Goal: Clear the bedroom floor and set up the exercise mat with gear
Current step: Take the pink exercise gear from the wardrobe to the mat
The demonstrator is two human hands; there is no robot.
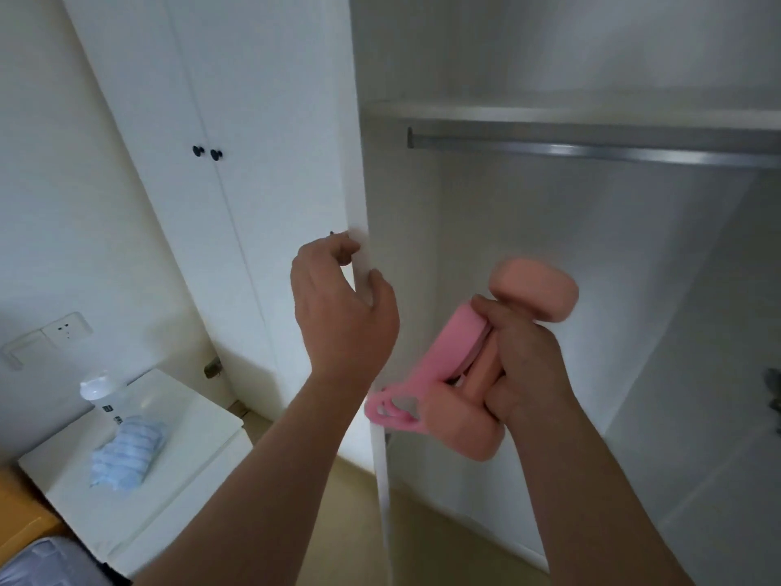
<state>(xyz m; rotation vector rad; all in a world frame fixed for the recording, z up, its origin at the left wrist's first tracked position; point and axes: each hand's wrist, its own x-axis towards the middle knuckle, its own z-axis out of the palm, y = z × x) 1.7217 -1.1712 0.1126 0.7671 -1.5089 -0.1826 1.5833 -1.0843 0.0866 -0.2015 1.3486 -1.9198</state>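
My left hand (342, 306) grips the edge of the white wardrobe door (296, 171), fingers on its outer face near the small knob and thumb on its inner side. My right hand (524, 365) holds a peach-pink dumbbell (536, 296) by its middle together with a folded pink resistance band (427, 370), whose looped end hangs down to the left. Both are raised in front of the open wardrobe.
The open wardrobe has a shelf and a metal hanging rail (591, 148). Closed doors with two black knobs (207, 153) stand to the left. A white bedside table (177, 450) at the lower left carries a water bottle (101, 393) and a blue-striped towel (126, 452).
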